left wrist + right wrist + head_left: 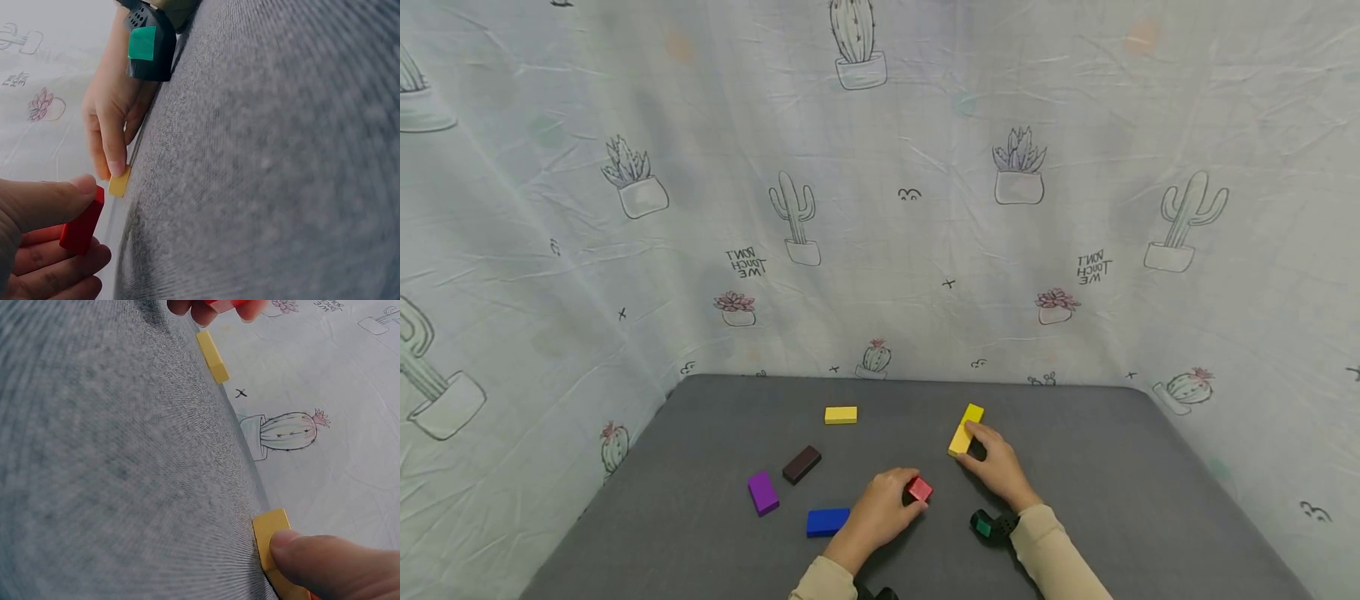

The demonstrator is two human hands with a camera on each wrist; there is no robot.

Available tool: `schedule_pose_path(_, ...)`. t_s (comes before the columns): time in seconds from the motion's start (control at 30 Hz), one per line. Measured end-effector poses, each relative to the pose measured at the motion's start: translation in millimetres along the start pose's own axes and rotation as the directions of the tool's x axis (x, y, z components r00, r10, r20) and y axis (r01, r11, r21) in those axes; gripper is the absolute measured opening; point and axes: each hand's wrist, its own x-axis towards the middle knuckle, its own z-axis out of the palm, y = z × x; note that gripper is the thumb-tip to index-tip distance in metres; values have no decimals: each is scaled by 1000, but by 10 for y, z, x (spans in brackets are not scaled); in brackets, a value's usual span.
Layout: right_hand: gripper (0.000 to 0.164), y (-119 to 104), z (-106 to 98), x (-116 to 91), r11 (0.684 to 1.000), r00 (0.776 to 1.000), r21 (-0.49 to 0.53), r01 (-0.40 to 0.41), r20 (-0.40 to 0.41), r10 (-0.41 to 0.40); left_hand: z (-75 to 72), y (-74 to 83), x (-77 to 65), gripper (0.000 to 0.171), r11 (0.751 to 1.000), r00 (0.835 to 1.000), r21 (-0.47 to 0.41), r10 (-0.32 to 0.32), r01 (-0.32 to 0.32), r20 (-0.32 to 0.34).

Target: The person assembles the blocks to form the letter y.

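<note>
My left hand pinches a red block between thumb and fingers. In the left wrist view the red block is tilted, with the thumb along one side and fingertips behind it. Farther right, my right hand grips a long yellow block between thumb and fingers at the tabletop. The right wrist view has the thumb pressed on this yellow block; its far end is hidden by the thumb. Just left of my left wrist lies a blue block, partly covered by that hand.
On the grey table are a purple block, a dark brown block and a second yellow block near the back edge. A curtain with cactus drawings hangs behind. A black wrist device sits at my right wrist.
</note>
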Motion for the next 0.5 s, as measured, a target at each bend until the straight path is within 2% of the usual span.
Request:
schedule_pose_path(0.27, 65, -8, -7, -21, 1000, 1000, -3, -9, 3, 9, 18, 46, 4, 46, 1000, 1000, 2, -3, 3, 5)
schedule_pose_path(0.5, 68, -27, -25, -33, 995, 999, 90, -52, -6, 53, 41, 58, 19, 46, 999, 1000, -37, 4, -4, 4)
